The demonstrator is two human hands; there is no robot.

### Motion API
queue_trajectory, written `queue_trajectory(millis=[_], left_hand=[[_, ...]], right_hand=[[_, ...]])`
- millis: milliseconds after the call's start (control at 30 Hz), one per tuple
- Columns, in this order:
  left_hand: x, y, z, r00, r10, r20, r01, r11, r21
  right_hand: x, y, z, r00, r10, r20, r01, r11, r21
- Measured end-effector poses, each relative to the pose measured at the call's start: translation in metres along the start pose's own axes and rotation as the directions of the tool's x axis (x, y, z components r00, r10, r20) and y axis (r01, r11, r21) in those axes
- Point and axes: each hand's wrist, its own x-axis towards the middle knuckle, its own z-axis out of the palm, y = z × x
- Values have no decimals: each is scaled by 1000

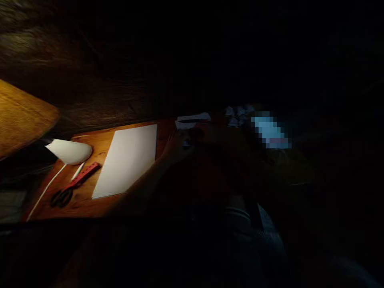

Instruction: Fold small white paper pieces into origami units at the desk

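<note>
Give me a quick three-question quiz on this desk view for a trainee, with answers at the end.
1. True or false: in the view, the paper lies between the lamp and the left hand.
2. What colour are the handles of the scissors? A) red B) white C) black
3. Fill in: a thin white ____ runs from the lamp toward the near edge of the table.

Key: 1. True. 2. C. 3. Cord.

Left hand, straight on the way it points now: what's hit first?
Probably the pale, paper-like piece just beyond the left hand. Too dark to judge depth, or whether they already touch.
</note>
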Motion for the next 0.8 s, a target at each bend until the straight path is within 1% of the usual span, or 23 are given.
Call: queue_trajectory(millis=[133, 200, 300, 433, 500, 567, 600, 700, 733, 800], left_hand=[[-3, -6, 2, 997, -33, -65, 28, 996, -79], [-5, -9, 6, 992, -51, -115, 32, 986, -166], [-6, -15, 12, 984, -56, -171, -2, 948, -317], [-5, -24, 14, 975, -104, -198, 8, 902, -432], [-4, -27, 13, 971, -132, -197, 24, 881, -472], [-2, -27, 10, 969, -165, -185, 47, 854, -518], [-2, -26, 8, 966, -190, -173, 67, 838, -542], [0, -24, 3, 945, -299, -131, 163, 780, -605], [1, -24, 1, 936, -335, -109, 198, 757, -623], [3, -24, 0, 926, -375, -47, 247, 695, -675]], right_hand=[[-8, -7, -4, 999, -32, 11, 32, 999, -18], [-9, -7, -3, 999, -34, 13, 34, 999, -2], [-7, -5, 1, 1000, -21, 8, 20, 998, 53], [0, -1, 10, 999, 20, -31, -16, 992, 123], [3, 0, 16, 999, 11, -40, -3, 980, 200], [7, 2, 23, 998, -15, -65, 35, 943, 330], [8, 2, 27, 996, -28, -87, 62, 910, 411], [12, 5, 35, 988, -38, -151, 126, 766, 630], [13, 6, 37, 986, -25, -163, 130, 730, 671], [15, 7, 38, 985, 9, -173, 117, 697, 708]])
